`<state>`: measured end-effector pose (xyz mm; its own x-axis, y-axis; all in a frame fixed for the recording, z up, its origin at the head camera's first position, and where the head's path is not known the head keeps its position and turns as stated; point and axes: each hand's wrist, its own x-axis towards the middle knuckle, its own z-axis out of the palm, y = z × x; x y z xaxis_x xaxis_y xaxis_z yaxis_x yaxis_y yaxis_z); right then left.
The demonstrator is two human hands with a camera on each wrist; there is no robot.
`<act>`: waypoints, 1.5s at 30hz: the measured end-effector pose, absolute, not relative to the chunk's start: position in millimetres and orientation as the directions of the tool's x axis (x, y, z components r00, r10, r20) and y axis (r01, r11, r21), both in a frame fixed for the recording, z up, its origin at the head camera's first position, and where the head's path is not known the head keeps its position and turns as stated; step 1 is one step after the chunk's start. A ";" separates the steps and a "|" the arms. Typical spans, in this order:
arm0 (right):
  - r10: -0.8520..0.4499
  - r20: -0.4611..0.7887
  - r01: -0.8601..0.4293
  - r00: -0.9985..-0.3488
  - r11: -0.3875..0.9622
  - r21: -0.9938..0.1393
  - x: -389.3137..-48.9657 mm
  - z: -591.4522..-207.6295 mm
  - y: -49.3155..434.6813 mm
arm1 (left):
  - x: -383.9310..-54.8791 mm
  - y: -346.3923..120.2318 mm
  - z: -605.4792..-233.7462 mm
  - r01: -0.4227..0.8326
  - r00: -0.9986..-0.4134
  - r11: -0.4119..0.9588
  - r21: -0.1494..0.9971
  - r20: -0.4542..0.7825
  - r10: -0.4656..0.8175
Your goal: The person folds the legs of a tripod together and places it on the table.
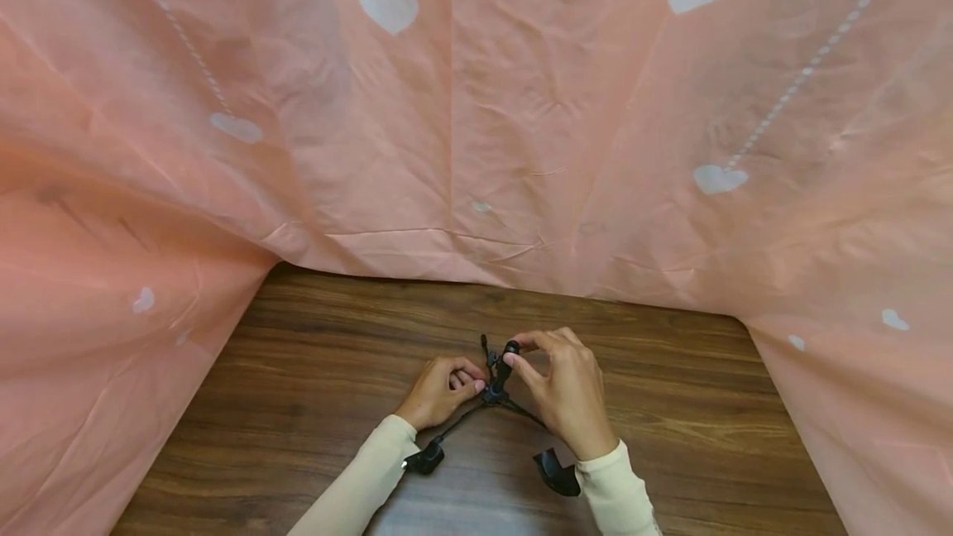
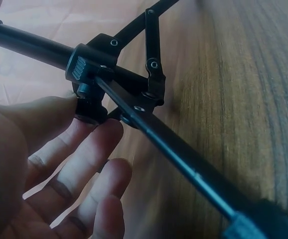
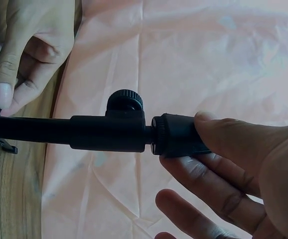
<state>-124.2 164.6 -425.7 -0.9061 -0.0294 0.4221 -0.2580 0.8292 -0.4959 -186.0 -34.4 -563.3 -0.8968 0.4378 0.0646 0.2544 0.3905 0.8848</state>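
A small black tripod [image 1: 495,391] stands on the wooden table with its thin legs spread. At the tripod's collar, my left hand [image 1: 439,391] pinches a small knob [image 2: 90,109] between thumb and fingers. My right hand [image 1: 569,379] grips the top end [image 3: 181,135] of the centre post, thumb on one side and fingers on the other. Below that grip, a ridged round knob [image 3: 125,101] sticks out from the post's sleeve [image 3: 106,133]. One leg [image 2: 169,147] runs past the left hand toward the wrist. Another leg passes partly behind the right hand.
The wooden table [image 1: 320,337] has brown grain. Pink cloth with white hearts [image 1: 514,106] hangs along its back and both sides. Black pieces sit beside the left wrist [image 1: 426,457] and the right wrist [image 1: 557,472].
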 end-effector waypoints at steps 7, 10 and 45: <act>-0.036 0.432 -0.270 -0.901 0.827 -0.493 -117.8 -425.6 163.4 | -182.1 -37.0 -563.2 0.260 -0.889 0.387 0.885 0.063 0.453; -0.038 0.441 -0.275 -0.897 0.829 -0.487 -115.5 -425.8 163.3 | -180.2 -37.9 -561.9 0.269 -0.886 0.385 0.883 0.069 0.459; -0.048 0.451 -0.296 -0.891 0.816 -0.497 -78.4 -427.0 159.7 | -146.9 -46.4 -559.9 0.232 -0.869 0.387 0.892 0.012 0.494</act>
